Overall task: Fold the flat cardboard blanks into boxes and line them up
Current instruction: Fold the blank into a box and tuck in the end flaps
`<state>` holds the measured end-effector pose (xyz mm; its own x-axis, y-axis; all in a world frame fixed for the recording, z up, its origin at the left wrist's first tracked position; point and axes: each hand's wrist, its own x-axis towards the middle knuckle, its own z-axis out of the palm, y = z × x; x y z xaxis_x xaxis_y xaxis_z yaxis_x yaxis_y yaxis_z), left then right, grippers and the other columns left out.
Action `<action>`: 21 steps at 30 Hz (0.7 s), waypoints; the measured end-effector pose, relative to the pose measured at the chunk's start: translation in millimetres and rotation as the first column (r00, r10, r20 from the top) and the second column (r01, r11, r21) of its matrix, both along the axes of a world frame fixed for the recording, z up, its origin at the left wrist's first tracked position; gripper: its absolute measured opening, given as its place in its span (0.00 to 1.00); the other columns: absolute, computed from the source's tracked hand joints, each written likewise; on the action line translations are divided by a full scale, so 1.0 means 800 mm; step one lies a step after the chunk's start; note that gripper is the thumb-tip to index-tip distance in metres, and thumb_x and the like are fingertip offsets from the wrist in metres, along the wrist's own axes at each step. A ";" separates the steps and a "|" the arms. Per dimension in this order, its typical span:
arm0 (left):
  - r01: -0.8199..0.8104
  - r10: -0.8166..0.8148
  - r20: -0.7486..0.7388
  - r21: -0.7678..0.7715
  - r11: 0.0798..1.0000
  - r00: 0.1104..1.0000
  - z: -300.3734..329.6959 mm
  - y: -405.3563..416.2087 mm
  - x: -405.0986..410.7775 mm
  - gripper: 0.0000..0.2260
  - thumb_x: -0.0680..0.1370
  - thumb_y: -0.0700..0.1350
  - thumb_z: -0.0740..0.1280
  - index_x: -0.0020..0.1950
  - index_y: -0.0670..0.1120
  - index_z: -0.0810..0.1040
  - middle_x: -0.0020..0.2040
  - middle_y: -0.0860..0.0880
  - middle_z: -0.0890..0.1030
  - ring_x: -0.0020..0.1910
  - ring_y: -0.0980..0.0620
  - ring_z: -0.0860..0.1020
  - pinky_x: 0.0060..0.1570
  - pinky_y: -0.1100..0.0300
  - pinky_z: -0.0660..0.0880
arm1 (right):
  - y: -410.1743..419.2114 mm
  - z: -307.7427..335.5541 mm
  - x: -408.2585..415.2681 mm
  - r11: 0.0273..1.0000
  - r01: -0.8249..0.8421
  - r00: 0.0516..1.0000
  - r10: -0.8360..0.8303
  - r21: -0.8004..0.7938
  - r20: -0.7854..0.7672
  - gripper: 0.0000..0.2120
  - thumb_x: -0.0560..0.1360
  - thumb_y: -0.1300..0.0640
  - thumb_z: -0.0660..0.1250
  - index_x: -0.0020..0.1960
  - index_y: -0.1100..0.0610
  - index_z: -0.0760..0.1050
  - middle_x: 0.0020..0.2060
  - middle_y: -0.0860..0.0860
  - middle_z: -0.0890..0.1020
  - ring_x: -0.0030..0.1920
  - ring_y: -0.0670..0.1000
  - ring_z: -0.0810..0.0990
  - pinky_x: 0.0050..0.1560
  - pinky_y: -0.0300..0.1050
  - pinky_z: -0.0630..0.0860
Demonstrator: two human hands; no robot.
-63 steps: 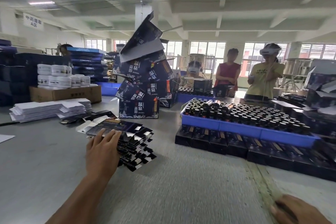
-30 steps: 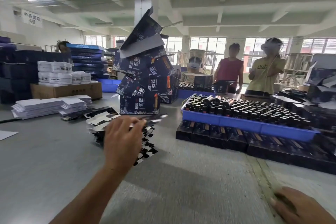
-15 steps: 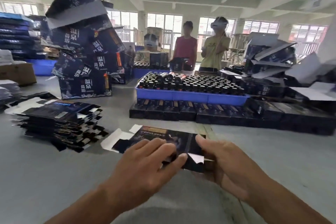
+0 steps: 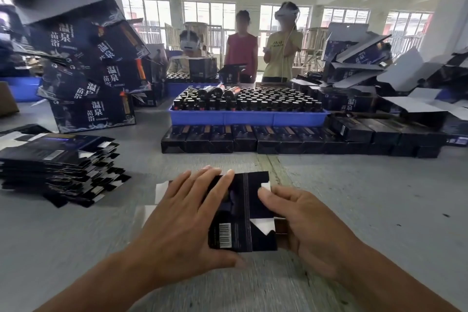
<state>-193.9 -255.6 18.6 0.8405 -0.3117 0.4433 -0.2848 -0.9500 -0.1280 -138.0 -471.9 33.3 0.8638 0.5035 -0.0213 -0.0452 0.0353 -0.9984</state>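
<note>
A dark flat cardboard blank [image 4: 243, 213] with a barcode and white flap undersides is held in front of me over the grey table [image 4: 367, 210]. My left hand [image 4: 187, 220] lies over its left part with fingers spread, thumb under its near edge. My right hand [image 4: 304, 225] grips its right edge by the white flaps. A stack of more flat blanks [image 4: 58, 164] lies at the left. A row of folded dark boxes [image 4: 278, 139] stands lined up across the middle of the table.
A blue tray [image 4: 248, 118] of dark bottles sits behind the box row. A leaning tower of large printed cartons [image 4: 88, 66] rises at the left. Open cartons [image 4: 379, 76] pile up at the right. Three people [image 4: 240, 45] stand or sit beyond the table.
My left hand took one blank off the stack and brought it in front of me. My right hand rose from the table edge and took its right side. The view turned right.
</note>
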 end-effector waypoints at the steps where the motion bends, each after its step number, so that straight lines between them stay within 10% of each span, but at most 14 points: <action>1: 0.002 -0.001 0.011 -0.008 1.000 1.000 0.002 0.000 0.000 0.56 0.66 0.82 0.57 0.81 0.45 0.53 0.76 0.46 0.66 0.76 0.47 0.63 0.75 0.49 0.56 | -0.001 -0.001 0.002 1.000 0.011 1.000 -0.011 0.020 -0.020 0.16 0.78 0.43 0.66 0.57 0.51 0.84 0.53 0.55 0.86 0.53 0.57 0.86 0.51 0.54 0.83; 12: -0.050 0.054 0.213 -0.027 0.998 0.976 0.013 0.006 0.001 0.39 0.70 0.70 0.60 0.67 0.41 0.76 0.59 0.45 0.80 0.55 0.44 0.80 0.55 0.47 0.76 | -0.004 -0.002 0.002 0.991 0.113 0.994 -0.113 0.066 -0.001 0.12 0.77 0.50 0.70 0.58 0.55 0.80 0.49 0.53 0.87 0.48 0.55 0.88 0.43 0.45 0.83; 21: -0.005 0.007 0.229 -0.012 1.000 0.973 0.013 0.000 0.001 0.37 0.71 0.73 0.60 0.65 0.43 0.74 0.59 0.47 0.81 0.54 0.47 0.80 0.56 0.53 0.67 | 0.000 -0.004 -0.013 0.983 0.171 0.933 -0.139 -0.071 0.332 0.04 0.78 0.59 0.70 0.52 0.52 0.79 0.44 0.48 0.88 0.45 0.48 0.87 0.41 0.39 0.82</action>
<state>-193.3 -255.9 28.9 0.7182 -0.3007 0.6275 -0.2436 -0.9534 -0.1781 -148.4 -471.8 30.3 0.8989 0.3724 0.2309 0.2796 -0.0816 -0.9567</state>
